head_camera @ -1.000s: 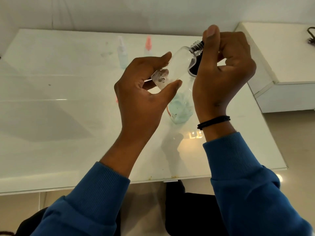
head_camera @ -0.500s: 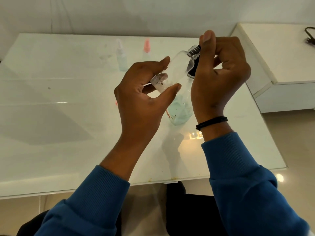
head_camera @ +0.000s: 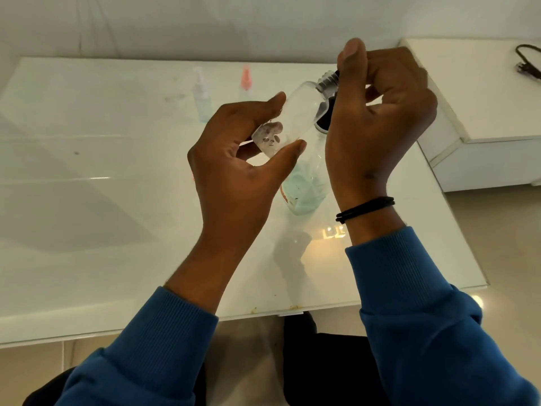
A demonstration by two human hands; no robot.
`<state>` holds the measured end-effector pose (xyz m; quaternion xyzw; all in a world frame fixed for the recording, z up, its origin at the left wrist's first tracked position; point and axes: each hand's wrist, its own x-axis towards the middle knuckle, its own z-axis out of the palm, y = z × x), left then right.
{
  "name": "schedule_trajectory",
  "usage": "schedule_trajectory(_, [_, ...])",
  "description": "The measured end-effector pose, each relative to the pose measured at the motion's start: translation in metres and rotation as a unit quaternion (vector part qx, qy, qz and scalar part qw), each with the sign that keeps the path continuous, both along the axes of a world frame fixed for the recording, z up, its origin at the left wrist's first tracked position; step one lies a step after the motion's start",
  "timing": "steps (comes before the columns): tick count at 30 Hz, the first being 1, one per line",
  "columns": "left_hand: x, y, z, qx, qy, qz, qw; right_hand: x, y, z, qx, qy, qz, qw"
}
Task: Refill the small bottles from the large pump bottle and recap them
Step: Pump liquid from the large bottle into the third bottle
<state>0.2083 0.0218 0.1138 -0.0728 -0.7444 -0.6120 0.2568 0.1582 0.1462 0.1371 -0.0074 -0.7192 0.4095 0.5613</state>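
both hands hold small bottle (head_camera: 295, 112) tilted, neck up-right: left hand (head_camera: 240, 171) fingers clamp base, right hand (head_camera: 377, 121) pinches neck.

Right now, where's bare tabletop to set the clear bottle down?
Free: the table's wide left half, before the two small spray bottles. Also the near strip by the front edge. Crowded: centre-right, around the large bottle under both hands.

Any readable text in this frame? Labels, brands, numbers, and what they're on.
None can be read.
Large bottle standing on the table: red marks along its lower side, too blurred to read.
Clear small bottle in the left hand: dark specks near its base, no letters visible.
Two small spray bottles, blue and pink, at the back: no label visible.
Bright glare patch on the table: a reflection, not text.
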Motion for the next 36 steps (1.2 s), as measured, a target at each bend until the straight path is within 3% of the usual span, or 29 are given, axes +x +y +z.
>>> schedule_trajectory(36, [0.001,0.001,0.0,-0.011,0.001,0.008,1.0,0.0,-0.001,-0.008,-0.003,0.006,0.01,1.0])
